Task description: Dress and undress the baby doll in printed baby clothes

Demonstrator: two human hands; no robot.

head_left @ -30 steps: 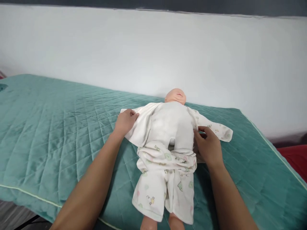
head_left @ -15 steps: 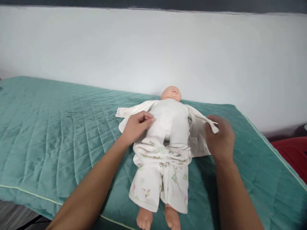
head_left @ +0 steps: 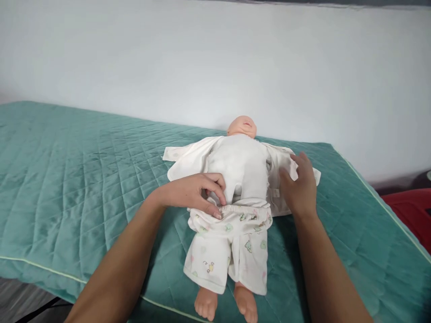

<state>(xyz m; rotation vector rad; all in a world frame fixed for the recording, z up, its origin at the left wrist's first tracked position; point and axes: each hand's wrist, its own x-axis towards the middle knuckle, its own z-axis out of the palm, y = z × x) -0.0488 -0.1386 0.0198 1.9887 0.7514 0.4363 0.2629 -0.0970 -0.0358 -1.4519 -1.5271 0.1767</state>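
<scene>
Green quilted cover (head_left: 84, 179): diamond-stitched, edged with pale piping (head_left: 42, 268)
Wall (head_left: 161, 63): white, directly behind the cover
Dark band (head_left: 387, 2): above the wall, upper right
Red object (head_left: 409, 208): beyond the cover's right side
Floor (head_left: 20, 296): grey, lower left
Black strip (head_left: 37, 311): slanting over the floor

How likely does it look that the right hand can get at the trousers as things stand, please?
Probably yes: the right hand is by the open jacket, with nothing seemingly blocking its way to the trousers; the left hand is at their opposite side.
</scene>
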